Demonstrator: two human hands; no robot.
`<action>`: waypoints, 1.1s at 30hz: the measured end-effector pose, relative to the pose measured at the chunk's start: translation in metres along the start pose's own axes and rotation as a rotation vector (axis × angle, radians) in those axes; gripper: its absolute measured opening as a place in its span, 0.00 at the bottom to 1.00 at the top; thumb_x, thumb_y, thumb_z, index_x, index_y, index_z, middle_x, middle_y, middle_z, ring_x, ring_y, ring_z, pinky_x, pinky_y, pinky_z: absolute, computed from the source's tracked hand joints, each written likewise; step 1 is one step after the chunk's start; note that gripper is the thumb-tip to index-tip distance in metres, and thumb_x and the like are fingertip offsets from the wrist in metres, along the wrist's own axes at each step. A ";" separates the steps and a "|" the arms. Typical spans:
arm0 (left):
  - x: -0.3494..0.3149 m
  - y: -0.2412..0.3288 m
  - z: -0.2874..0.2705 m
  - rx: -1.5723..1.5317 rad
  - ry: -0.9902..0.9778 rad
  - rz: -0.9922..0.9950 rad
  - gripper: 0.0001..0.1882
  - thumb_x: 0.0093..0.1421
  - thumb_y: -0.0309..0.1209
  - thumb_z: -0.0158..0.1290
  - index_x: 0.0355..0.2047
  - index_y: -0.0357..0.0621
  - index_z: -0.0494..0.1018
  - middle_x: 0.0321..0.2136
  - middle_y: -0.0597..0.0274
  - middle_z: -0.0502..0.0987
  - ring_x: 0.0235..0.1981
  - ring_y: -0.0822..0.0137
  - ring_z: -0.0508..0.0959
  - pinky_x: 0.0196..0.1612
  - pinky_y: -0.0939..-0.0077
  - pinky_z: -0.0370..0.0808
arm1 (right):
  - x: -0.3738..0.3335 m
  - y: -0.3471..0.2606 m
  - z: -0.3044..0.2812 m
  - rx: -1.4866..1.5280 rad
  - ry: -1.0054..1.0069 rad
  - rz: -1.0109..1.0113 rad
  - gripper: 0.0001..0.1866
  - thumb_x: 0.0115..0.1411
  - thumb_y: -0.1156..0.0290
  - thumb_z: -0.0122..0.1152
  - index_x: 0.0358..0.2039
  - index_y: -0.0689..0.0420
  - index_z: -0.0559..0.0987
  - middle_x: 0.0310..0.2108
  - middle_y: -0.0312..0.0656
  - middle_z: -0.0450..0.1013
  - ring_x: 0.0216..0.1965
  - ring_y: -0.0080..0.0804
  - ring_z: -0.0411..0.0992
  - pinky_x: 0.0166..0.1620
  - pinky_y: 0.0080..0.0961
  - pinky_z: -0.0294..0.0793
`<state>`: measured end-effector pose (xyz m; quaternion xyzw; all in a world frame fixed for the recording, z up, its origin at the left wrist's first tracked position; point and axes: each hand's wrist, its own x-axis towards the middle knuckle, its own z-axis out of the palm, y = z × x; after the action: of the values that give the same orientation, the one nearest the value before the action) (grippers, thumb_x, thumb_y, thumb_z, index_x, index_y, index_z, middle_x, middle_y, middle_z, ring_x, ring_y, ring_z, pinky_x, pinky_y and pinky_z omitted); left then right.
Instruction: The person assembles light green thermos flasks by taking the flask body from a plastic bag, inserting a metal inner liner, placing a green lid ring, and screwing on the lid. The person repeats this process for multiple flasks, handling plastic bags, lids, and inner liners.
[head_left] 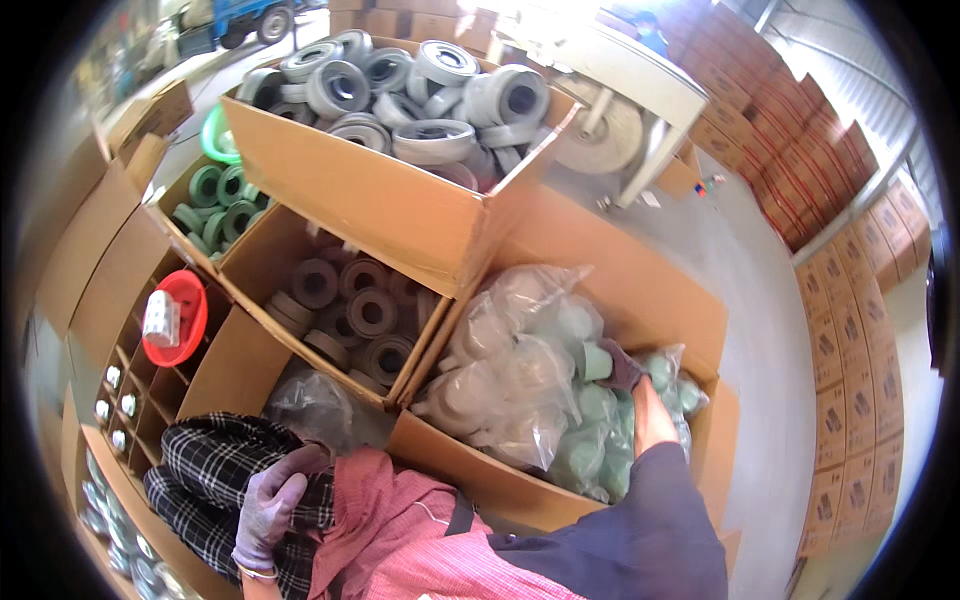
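Note:
My right hand (623, 366), in a dark glove, reaches into a cardboard box at the right and is closed on a pale green cup-shaped piece (597, 361). Around it in the box lie clear plastic bags (500, 355) of whitish round pieces and bags of pale green pieces (590, 440). My left hand (270, 505), in a light purple glove, rests by my lap against black-and-white plaid cloth (235, 455). Its fingers are loosely bent and apart, with nothing visible in them.
An open box (370, 205) heaped with grey rings stands ahead, with a box of grey-brown rings (372, 312) nearer and green rings (238, 215) at left. A red basin (176, 318) sits on a divided carton. Stacked cartons (840, 400) line the right side.

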<state>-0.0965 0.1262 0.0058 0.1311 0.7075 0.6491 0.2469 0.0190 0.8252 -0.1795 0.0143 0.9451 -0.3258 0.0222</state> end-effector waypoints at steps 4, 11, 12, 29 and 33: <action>-0.008 -0.002 -0.006 -0.097 0.079 0.017 0.27 0.66 0.41 0.51 0.55 0.28 0.70 0.46 0.50 0.80 0.49 0.61 0.79 0.58 0.69 0.70 | -0.003 -0.009 -0.005 -0.131 -0.080 -0.079 0.41 0.51 0.55 0.72 0.64 0.44 0.65 0.60 0.39 0.66 0.62 0.39 0.64 0.60 0.51 0.69; -0.012 -0.013 -0.010 -0.089 0.082 0.020 0.27 0.65 0.41 0.52 0.54 0.26 0.71 0.46 0.49 0.80 0.48 0.61 0.79 0.56 0.69 0.72 | -0.019 -0.117 -0.094 0.723 0.276 0.712 0.36 0.58 0.47 0.62 0.61 0.53 0.67 0.53 0.43 0.70 0.51 0.40 0.72 0.44 0.46 0.81; -0.018 -0.008 -0.010 -0.052 0.093 0.024 0.27 0.66 0.41 0.51 0.54 0.26 0.71 0.46 0.48 0.80 0.48 0.61 0.79 0.56 0.69 0.71 | 0.001 -0.176 -0.106 0.616 0.244 0.614 0.33 0.58 0.48 0.63 0.57 0.55 0.69 0.49 0.43 0.71 0.48 0.38 0.73 0.41 0.40 0.82; 0.030 0.011 -0.097 -0.121 0.442 0.361 0.44 0.64 0.53 0.53 0.69 0.38 0.51 0.67 0.48 0.57 0.67 0.54 0.58 0.66 0.53 0.57 | 0.121 -0.561 -0.004 0.648 -0.684 -0.670 0.52 0.27 0.51 0.85 0.52 0.63 0.71 0.52 0.51 0.68 0.48 0.41 0.71 0.53 0.36 0.71; -0.055 0.005 -0.135 -0.541 0.508 0.042 0.37 0.68 0.47 0.49 0.65 0.31 0.55 0.59 0.46 0.66 0.55 0.56 0.73 0.58 0.64 0.70 | 0.143 -0.615 0.046 0.736 -0.618 -0.846 0.29 0.42 0.63 0.73 0.41 0.62 0.71 0.42 0.52 0.70 0.39 0.41 0.73 0.42 0.36 0.73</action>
<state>-0.1212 -0.0166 0.0253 -0.0897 0.5462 0.8294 0.0759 -0.1477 0.3145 0.1558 -0.4479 0.6454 -0.5986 0.1567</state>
